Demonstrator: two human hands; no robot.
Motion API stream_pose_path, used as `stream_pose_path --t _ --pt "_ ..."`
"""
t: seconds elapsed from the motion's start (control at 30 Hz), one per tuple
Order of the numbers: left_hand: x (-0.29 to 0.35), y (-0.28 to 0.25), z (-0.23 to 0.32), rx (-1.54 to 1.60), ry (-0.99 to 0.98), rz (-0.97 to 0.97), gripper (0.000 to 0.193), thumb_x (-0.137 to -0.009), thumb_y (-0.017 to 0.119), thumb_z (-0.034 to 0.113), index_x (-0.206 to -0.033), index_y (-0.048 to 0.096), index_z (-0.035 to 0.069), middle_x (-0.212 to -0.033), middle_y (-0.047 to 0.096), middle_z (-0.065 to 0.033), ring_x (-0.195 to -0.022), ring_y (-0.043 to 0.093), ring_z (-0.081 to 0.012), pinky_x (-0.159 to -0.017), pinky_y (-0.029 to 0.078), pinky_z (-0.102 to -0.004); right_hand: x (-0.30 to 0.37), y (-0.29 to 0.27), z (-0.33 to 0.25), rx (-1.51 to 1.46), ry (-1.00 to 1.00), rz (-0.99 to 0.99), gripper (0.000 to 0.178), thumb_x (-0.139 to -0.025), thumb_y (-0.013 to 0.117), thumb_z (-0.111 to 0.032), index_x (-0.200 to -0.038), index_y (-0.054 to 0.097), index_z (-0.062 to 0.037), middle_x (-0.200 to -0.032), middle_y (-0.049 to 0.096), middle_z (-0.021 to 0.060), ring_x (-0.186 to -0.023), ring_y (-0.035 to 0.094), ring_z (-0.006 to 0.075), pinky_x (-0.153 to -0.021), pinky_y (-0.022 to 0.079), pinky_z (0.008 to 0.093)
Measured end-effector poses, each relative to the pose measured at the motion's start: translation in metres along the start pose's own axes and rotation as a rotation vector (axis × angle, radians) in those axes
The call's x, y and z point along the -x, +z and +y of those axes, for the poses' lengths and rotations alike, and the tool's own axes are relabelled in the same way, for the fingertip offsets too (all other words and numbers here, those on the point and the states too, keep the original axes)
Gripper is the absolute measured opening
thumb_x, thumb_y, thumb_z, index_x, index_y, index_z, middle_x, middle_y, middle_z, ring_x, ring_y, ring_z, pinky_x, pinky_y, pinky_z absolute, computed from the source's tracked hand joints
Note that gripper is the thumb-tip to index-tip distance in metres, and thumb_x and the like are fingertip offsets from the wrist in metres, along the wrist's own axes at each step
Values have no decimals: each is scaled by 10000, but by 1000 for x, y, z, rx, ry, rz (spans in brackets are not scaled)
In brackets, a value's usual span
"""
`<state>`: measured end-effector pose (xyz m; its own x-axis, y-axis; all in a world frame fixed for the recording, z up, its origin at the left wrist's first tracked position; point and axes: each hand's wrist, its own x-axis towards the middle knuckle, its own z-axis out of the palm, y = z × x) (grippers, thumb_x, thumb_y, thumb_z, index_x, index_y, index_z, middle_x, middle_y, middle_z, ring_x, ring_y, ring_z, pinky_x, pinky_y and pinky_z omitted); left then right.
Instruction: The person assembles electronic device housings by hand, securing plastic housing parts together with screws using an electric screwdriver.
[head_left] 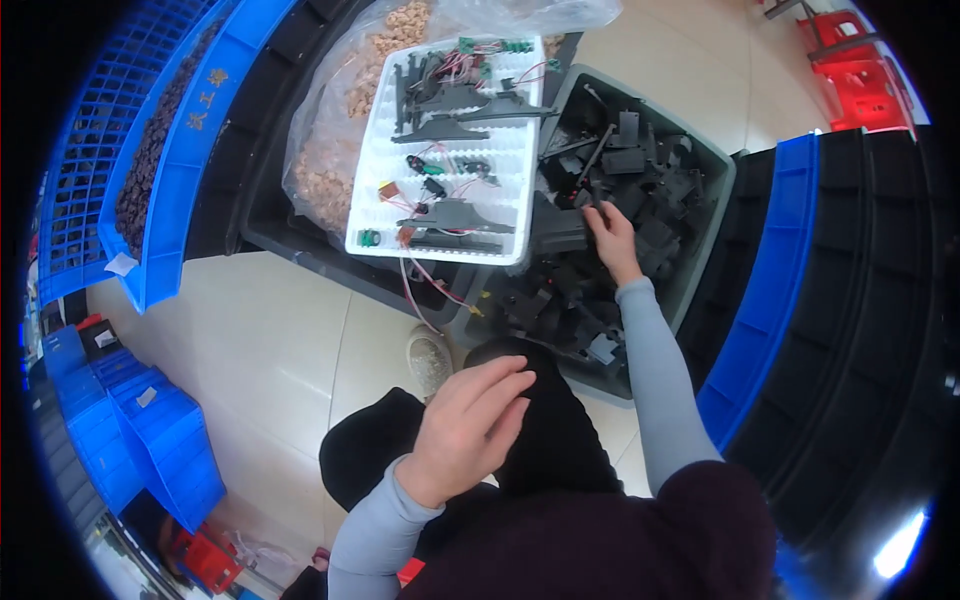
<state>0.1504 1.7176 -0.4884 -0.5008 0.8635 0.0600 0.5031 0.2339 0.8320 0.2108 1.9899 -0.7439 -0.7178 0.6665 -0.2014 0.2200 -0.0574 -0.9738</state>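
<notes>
My right hand (pixel 615 243) reaches into a grey bin (pixel 712 240) of loose black plastic parts (pixel 625 160). Its thumb and fingers pinch a dark plastic part (pixel 598 192), whose full shape is lost against the heap. Over my lap hangs my left hand (pixel 468 425), holding nothing, its fingers stretched out and slightly apart. Left of the bin lies a white ribbed tray (pixel 365 205). On it are long black plastic pieces (pixel 455 215), small green components (pixel 370 238) and thin red and white wires (pixel 458 68), some dangling over its near edge.
Under the tray, a clear plastic bag (pixel 305 160) holds tan pieces in a black crate (pixel 262 215). Blue crates stand at the far left (pixel 165 225) and lower left (pixel 165 430). Black and blue stacked crates (pixel 765 290) line the right. A red stool (pixel 862 90) is at the upper right.
</notes>
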Motion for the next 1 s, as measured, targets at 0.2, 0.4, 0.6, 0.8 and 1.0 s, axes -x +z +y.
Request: stream_pose_path --t 0.2,0.4,0.6,0.8,1.0 --pt "-14 5 10 -1 16 5 274 -703 638 -21 -973 597 0 -1027 591 -136 -888 592 -283 -758 474 -332 43 -37 -35 -911 290 -110 150 -904 490 -162 -972 533 -36 -907 580 31 -819 581 120 -730 478 251" --pt "-18 19 11 -45 38 -14 270 -706 635 -21 -973 596 -2 -1020 592 -134 -870 591 -286 -749 474 -328 54 -41 -33 -1006 314 -175 176 -893 512 -162 -984 535 -12 -915 581 47 -817 581 127 -751 476 262" --pt "-20 30 11 -60 29 -59 270 -705 638 -26 -970 599 0 -1009 598 -130 -862 593 -287 -746 476 -327 41 10 7 479 134 243 347 -761 659 -290 -842 619 45 -707 624 154 -654 605 272 -588 456 365" --pt "-12 24 9 -102 -44 -33 267 -705 642 -36 -967 601 -9 -1004 606 -141 -876 602 -295 -757 485 -319 54 32 -7 635 -56 204 377 -704 682 -288 -965 586 -35 -947 576 157 -937 526 333 -760 414 419" --pt "-19 28 7 -93 -18 -101 273 -708 628 -51 -977 598 -12 -1015 607 -147 -892 603 -287 -763 477 -317 48 -51 -5 1186 -84 325 766 -573 763 -336 -1254 462 -154 -1282 402 134 -1252 294 315 -942 215 592"
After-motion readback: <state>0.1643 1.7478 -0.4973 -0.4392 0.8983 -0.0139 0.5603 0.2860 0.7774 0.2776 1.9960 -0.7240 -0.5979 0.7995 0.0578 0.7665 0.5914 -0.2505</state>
